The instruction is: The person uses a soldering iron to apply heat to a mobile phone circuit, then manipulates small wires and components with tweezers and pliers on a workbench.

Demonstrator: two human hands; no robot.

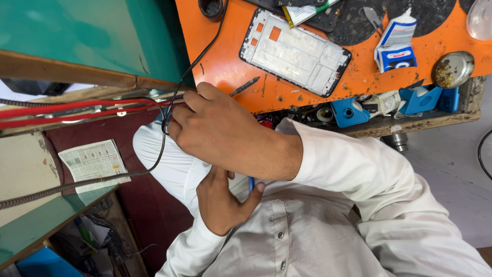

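My right hand (220, 133) reaches left from a white sleeve, just below the edge of the orange work table (225, 66). Its fingers are curled at a thin black cable (177, 97) that runs down from the table and past the fingertips. A thin dark metal tool (245, 86) lies on the table close to the thumb. My left hand (220, 202) sits under the right forearm, against my white shirt. It pinches a slim blue object (251, 183) with the thumb, and most of that object is hidden.
A white phone frame (294, 51) lies on the table, with a glue tube in its box (394, 46) and a round metal tin (452, 69) to the right. Blue holders (348, 111) sit on a lower shelf. At left are red cables (77, 109), a paper scrap (92, 161) and a green panel (77, 36).
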